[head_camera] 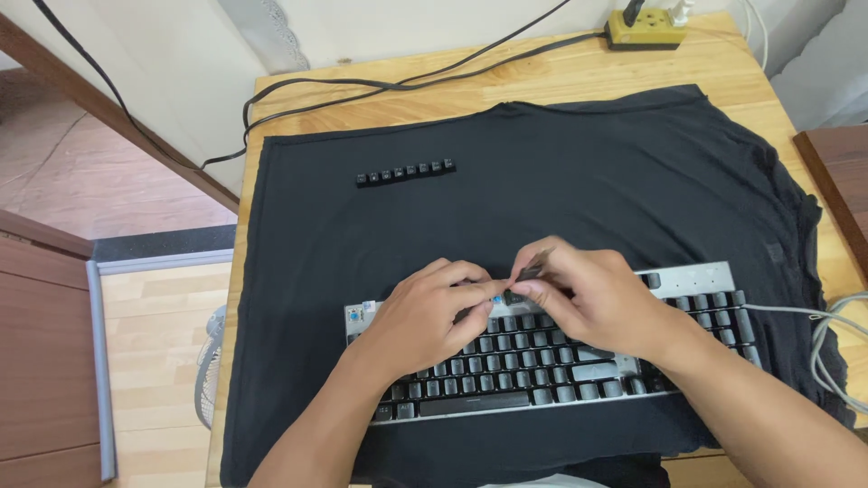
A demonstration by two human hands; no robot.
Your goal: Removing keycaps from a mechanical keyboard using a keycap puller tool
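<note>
Clearly the keycap-pulling stage is in hand: both hands meet over the top row of the mechanical keyboard point(551, 357), which lies on a black cloth point(542, 181) spread across the wooden table point(579, 77). The left hand point(425, 312) has its fingers curled, fingertips pressed down around one keycap point(513, 295) near the row's middle. The right hand point(592, 298) pinches a thin dark tool point(533, 264), apparently a keycap puller, whose lower end sits at that cap; whether it has hooked the cap cannot be told. The tool slants up toward one o'clock. The keyboard's long axis runs nine to three o'clock, tilted slightly, its cable point(814, 312) leaving at three o'clock. Several top-row switches at the left stand bare. At eleven o'clock from the hands, well apart, a row of removed keycaps point(405, 172) lies in a line. By my judgement, the next move calls for a straight upward pull while the keyboard is held steady.
</note>
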